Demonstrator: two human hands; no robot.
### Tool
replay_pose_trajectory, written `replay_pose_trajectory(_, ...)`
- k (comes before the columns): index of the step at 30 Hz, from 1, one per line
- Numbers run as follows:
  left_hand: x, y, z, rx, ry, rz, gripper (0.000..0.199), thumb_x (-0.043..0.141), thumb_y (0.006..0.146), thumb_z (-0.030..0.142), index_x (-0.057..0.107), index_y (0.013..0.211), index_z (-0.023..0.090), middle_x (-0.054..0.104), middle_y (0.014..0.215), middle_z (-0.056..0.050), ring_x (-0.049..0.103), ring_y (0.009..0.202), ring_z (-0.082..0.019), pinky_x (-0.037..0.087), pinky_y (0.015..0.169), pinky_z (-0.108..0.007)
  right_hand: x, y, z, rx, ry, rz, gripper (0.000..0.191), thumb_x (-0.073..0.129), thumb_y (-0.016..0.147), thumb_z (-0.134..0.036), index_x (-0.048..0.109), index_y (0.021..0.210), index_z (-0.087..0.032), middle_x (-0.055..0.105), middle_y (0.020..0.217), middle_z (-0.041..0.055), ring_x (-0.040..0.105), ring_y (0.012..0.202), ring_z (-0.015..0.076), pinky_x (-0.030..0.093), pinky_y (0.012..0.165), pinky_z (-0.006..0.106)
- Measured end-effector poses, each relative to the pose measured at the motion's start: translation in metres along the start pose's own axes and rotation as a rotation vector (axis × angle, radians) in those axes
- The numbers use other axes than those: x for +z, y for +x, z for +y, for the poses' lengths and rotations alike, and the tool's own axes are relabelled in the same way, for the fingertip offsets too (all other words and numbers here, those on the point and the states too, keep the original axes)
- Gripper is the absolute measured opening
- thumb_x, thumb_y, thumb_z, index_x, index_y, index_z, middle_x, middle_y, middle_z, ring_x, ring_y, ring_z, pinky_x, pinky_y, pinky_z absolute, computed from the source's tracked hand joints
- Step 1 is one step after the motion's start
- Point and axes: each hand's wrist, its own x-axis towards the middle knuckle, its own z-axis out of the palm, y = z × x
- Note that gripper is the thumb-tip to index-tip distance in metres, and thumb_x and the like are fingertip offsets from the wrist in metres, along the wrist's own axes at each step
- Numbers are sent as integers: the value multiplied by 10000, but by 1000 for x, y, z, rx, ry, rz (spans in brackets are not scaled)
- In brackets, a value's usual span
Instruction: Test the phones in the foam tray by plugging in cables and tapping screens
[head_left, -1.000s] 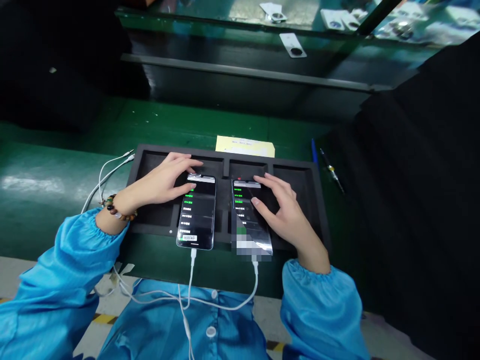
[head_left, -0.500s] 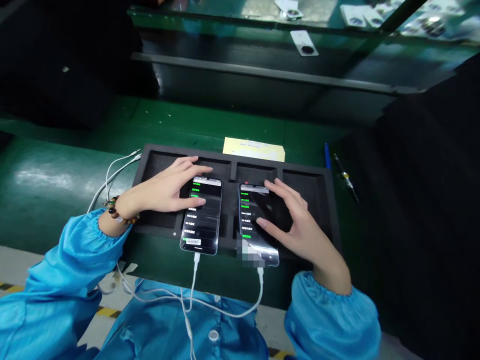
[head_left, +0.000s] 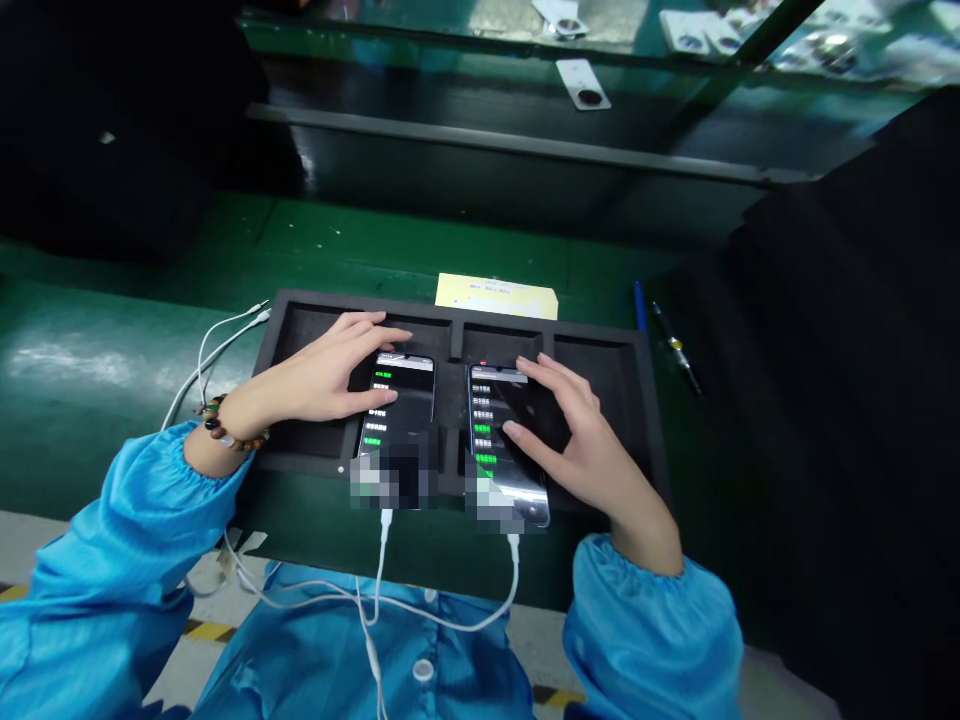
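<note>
Two phones lie side by side on a black foam tray (head_left: 457, 395), each with a dark screen listing white and green text. My left hand (head_left: 322, 375) reaches over the left phone (head_left: 411, 400), fingers apart, its thumb at the screen. Over the right phone (head_left: 499, 405) is my right hand (head_left: 581, 430), also spread, with the thumb at the screen and a fingertip near its top edge. White cables (head_left: 385, 535) run from the bottom ends of both phones. Blurred squares hide the lower parts of both screens.
A yellow paper label (head_left: 495, 295) lies behind the tray. On the right are a blue pen (head_left: 640, 305) and a dark pen (head_left: 677, 348). Loose white cable ends (head_left: 251, 318) rest at the tray's left. A shelf (head_left: 510, 150) with white parts stands behind.
The lists on both phone screens have scrolled, showing different lines. The whole view has shifted slightly, and both hands remain over their phones in nearly the same pose.
</note>
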Motion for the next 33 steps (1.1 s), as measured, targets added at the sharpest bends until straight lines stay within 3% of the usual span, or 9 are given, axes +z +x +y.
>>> replay_pose_trajectory(8, 1, 2, 0, -4, 4, 31, 523, 550, 1152, 408, 523, 1630, 196, 649, 1561, -170, 373, 1638, -395, 436, 1304, -650, 1, 2, 1, 29, -14, 53, 504, 581, 1151, -556, 547, 1616, -364, 559, 1692, 111, 420, 1656, 395, 415, 1305, 661)
replay_pose_trajectory(11, 0, 1, 2, -21, -2, 31, 539, 519, 1173, 496, 541, 1616, 189, 630, 1587, -174, 373, 1638, -398, 426, 1311, -649, -2, 0, -1, -5, 6, 41, 568, 633, 1127, -585, 520, 1643, -375, 554, 1706, 100, 422, 1657, 391, 408, 1314, 668)
replay_pose_trajectory(14, 0, 1, 2, -11, -4, 3, 756, 687, 1068, 675, 515, 1649, 223, 563, 1666, -168, 331, 1657, -444, 395, 1327, -674, -4, -1, -1, -48, 10, 9, 698, 726, 1061, -647, 500, 1665, -378, 535, 1728, 96, 397, 1670, 410, 383, 1332, 697)
replay_pose_trajectory(16, 0, 0, 1, 4, -1, -2, 819, 732, 1031, 700, 498, 1665, 237, 548, 1681, -165, 316, 1664, -452, 393, 1329, -671, -3, 1, -2, -44, 14, 43, 634, 700, 1086, -614, 527, 1645, -369, 568, 1699, 96, 425, 1655, 401, 384, 1335, 703)
replay_pose_trajectory(19, 0, 0, 2, -17, -11, 11, 753, 668, 1081, 675, 502, 1660, 223, 583, 1644, -175, 328, 1664, -428, 410, 1319, -651, -1, 3, -3, 3, 39, 155, 437, 561, 1167, -499, 602, 1574, -347, 636, 1627, 96, 513, 1600, 357, 419, 1329, 675)
replay_pose_trajectory(23, -1, 0, 3, -48, -24, 5, 728, 628, 1102, 674, 503, 1662, 225, 601, 1623, -179, 332, 1665, -425, 412, 1313, -659, -2, 4, -6, 37, 65, 231, 415, 530, 1173, -491, 638, 1537, -323, 671, 1579, 107, 586, 1534, 353, 464, 1311, 648)
replay_pose_trajectory(28, 0, 1, 2, -3, -20, 8, 846, 717, 1026, 746, 511, 1662, 227, 561, 1669, -175, 340, 1652, -458, 392, 1326, -678, -2, 2, -6, -51, 37, 135, 578, 721, 1078, -579, 589, 1588, -340, 617, 1643, 105, 490, 1607, 401, 419, 1332, 680)
replay_pose_trajectory(33, -2, 0, 4, -54, -29, -4, 744, 616, 1106, 692, 506, 1661, 207, 575, 1659, -176, 322, 1669, -428, 395, 1330, -653, 0, 2, -5, -48, 29, 93, 574, 703, 1090, -585, 565, 1601, -364, 590, 1670, 101, 453, 1628, 406, 383, 1330, 715)
